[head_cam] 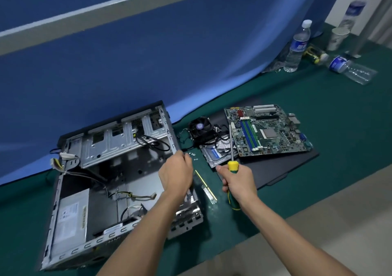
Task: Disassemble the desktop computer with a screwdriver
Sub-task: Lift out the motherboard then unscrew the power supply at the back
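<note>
The computer case (118,169) is showing bare matt grey metal; the screwdriver (232,165) is gleaming glossy yellow-green plastic; clear plastic bottles (297,48) are standing on the table's matt green cloth (318,127).

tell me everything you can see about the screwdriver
The screwdriver has a thick handle in yellow and dark green, plastic or rubber by its look, and a long thin bright metal shaft. The right hand grips the handle in a fist, so the butt sticks out below the hand and the shaft points up and away, slightly left. The shaft crosses over the hard drive towards the motherboard's left edge. Whether the tip touches anything cannot be told.
</note>
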### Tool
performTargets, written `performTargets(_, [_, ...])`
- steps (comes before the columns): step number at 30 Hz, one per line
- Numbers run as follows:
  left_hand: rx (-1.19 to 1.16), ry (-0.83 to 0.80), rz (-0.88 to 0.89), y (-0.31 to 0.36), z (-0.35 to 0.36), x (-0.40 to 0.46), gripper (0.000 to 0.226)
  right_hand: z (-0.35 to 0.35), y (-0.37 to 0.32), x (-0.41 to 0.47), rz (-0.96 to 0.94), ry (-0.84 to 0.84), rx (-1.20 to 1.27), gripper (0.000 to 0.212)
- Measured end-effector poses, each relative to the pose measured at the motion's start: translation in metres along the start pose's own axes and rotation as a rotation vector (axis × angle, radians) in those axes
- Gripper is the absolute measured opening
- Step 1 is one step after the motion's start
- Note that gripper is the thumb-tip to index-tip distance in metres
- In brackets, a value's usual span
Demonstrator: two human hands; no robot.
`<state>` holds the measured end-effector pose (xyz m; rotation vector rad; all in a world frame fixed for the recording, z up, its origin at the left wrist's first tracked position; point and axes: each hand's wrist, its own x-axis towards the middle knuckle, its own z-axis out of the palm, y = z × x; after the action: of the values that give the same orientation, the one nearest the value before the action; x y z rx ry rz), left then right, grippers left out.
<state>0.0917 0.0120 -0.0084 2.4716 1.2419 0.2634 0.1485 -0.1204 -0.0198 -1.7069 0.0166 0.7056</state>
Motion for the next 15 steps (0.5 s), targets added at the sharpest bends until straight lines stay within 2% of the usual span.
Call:
performTargets(3, [0.031, 0.080, 0.021, 0.001, 0.011, 0.003, 0.038, 0.002, 0.006, 0.023, 0.035, -0.006, -0.036, 0.020])
performTargets(8, [0.151, 0.078, 0.212, -0.003, 0.015, 0.011, 0.039, 0.030, 0.013, 0.064, 0.097, -0.048, -0.110, 0.019])
performTargets(12, [0.103, 0.089, 0.226, -0.005, 0.021, 0.014, 0.038, 0.058, 0.015, 0.100, 0.044, -0.106, -0.307, 0.015])
performTargets(15, [0.079, 0.103, 0.238, -0.005, 0.020, 0.016, 0.034, 0.075, 0.016, 0.122, -0.048, -0.120, -0.529, 0.025])
